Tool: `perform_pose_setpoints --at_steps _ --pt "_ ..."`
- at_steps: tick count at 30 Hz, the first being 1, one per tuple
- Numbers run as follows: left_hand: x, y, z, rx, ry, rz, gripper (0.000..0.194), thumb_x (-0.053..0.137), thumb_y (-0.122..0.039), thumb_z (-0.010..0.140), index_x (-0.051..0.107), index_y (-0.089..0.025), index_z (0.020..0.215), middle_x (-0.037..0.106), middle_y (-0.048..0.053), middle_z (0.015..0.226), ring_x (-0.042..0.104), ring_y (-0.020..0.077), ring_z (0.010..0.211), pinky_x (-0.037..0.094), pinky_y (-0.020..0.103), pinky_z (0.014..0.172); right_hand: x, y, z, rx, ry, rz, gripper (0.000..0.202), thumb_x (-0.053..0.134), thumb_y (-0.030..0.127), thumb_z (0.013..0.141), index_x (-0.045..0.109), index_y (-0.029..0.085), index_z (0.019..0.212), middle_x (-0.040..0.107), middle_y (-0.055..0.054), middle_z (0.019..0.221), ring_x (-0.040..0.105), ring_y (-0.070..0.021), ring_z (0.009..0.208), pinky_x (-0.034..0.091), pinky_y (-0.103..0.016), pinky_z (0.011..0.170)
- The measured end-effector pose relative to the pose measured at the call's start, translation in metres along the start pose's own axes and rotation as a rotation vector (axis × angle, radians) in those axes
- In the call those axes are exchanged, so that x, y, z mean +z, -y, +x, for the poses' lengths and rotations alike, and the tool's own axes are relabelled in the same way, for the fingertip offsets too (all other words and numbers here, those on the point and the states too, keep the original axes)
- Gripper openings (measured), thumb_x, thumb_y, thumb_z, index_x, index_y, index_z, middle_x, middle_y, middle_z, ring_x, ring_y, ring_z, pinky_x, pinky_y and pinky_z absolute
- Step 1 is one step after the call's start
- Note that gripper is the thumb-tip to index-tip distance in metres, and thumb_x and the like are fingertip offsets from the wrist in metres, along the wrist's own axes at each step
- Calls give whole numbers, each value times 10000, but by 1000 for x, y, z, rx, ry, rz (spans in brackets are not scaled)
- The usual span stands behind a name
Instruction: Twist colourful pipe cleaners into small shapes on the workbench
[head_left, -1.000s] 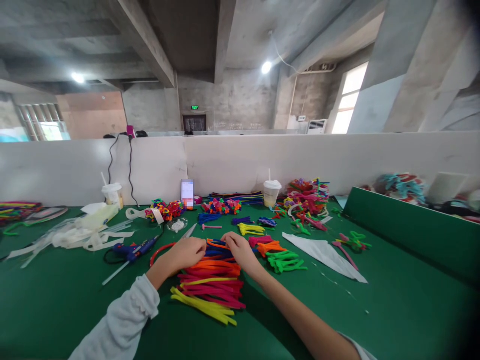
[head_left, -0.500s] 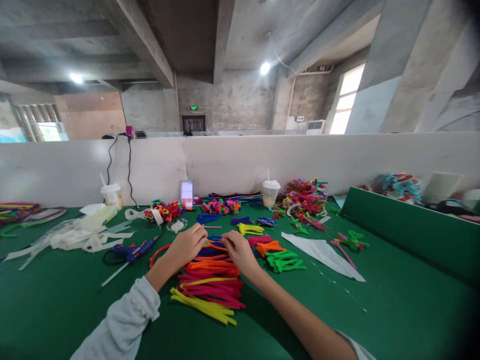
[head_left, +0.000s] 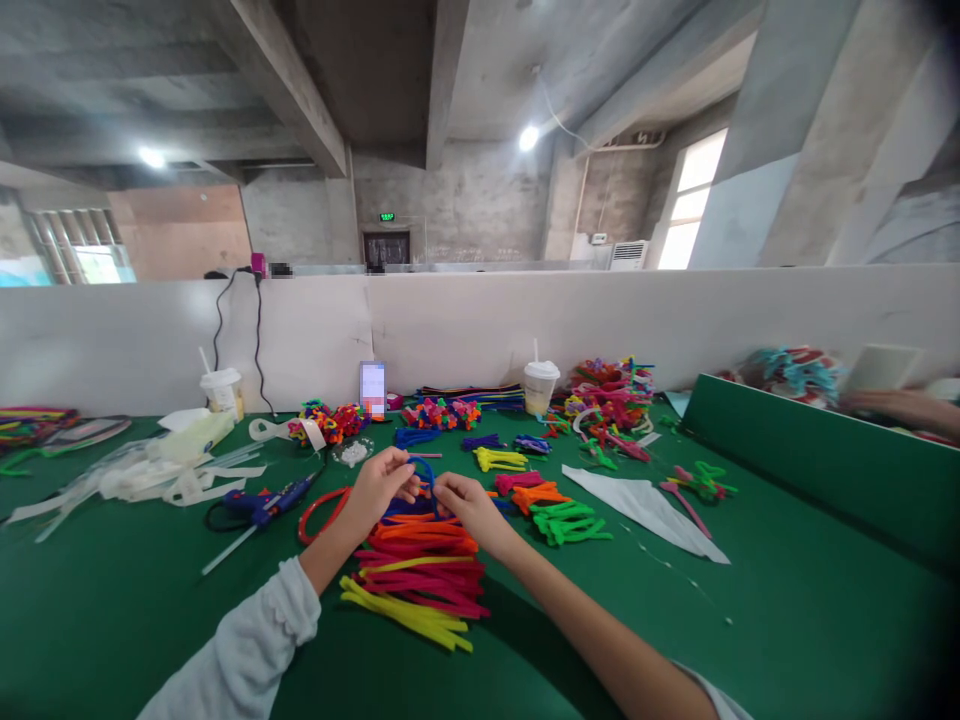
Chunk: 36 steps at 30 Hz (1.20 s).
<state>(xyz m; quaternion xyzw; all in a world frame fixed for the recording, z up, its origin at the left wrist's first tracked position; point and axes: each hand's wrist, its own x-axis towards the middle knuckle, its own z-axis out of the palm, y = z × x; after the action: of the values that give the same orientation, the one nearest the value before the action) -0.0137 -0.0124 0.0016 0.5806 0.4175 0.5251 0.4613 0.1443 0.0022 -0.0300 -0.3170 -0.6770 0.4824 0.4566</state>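
Note:
A blue pipe cleaner (head_left: 424, 464) is bent into a curve between my two hands, over the table. My left hand (head_left: 386, 487) pinches one end of it, and my right hand (head_left: 463, 500) pinches the other part, with the fingertips of both close together. Directly below and nearer to me lie rows of loose pipe cleaners: orange ones (head_left: 427, 538), pink ones (head_left: 435, 580) and yellow ones (head_left: 409, 612). Some dark blue ones are partly hidden under my hands. To the right of my right hand sit small bundles in green (head_left: 570, 521), orange (head_left: 536, 495) and yellow (head_left: 501, 459).
A blue glue gun (head_left: 262, 503) lies left of my left hand, beside a red ring (head_left: 315, 518). Two lidded cups (head_left: 540, 388), a phone (head_left: 373, 388) and piles of coloured pipe-cleaner pieces (head_left: 611, 395) stand behind. Another person's hand (head_left: 900, 405) shows beyond the green divider (head_left: 810, 450).
The blue pipe cleaner, straight and low before, is now raised and bent into an arch between my hands. Another person's hand has come into view at the far right.

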Motion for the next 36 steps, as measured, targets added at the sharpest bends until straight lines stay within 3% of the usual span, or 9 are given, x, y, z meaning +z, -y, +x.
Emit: perform_pose_setpoints --at_steps 5,9,15,27,36 --pt "7 3 -2 -130 -14 -240 233 627 -300 614 475 -151 708 598 -7 592 569 90 514 463 208 516 6 5 -4 9 40 4 247 524 365 724 497 182 560 465 37 492 383 -89 475 298 -218 498" --pt "11 1 -6 -132 36 -239 223 622 -300 626 471 -153 699 588 -9 614 564 86 525 458 204 516 9 5 -5 4 47 -14 270 514 374 731 468 184 545 447 40 490 367 -87 468 286 -218 491" --pt "9 0 -7 12 153 54 218 588 -336 663 479 -153 709 529 -39 572 527 80 501 454 196 477 10 1 -6 -28 76 -61 339 468 444 762 449 182 549 410 38 503 347 -88 478 269 -218 484" --pt "6 3 -8 203 108 364 125 529 -260 709 455 -164 740 499 -38 665 517 90 549 441 218 534 9 -10 -4 -39 178 -60 401 406 533 784 484 153 682 402 37 548 344 -82 488 276 -216 479" --pt "5 8 -6 232 48 483 89 516 -232 703 459 -166 723 503 -35 667 508 99 570 414 222 564 10 -10 -6 -31 189 -56 427 420 569 756 500 153 703 424 32 563 377 -86 495 305 -221 493"
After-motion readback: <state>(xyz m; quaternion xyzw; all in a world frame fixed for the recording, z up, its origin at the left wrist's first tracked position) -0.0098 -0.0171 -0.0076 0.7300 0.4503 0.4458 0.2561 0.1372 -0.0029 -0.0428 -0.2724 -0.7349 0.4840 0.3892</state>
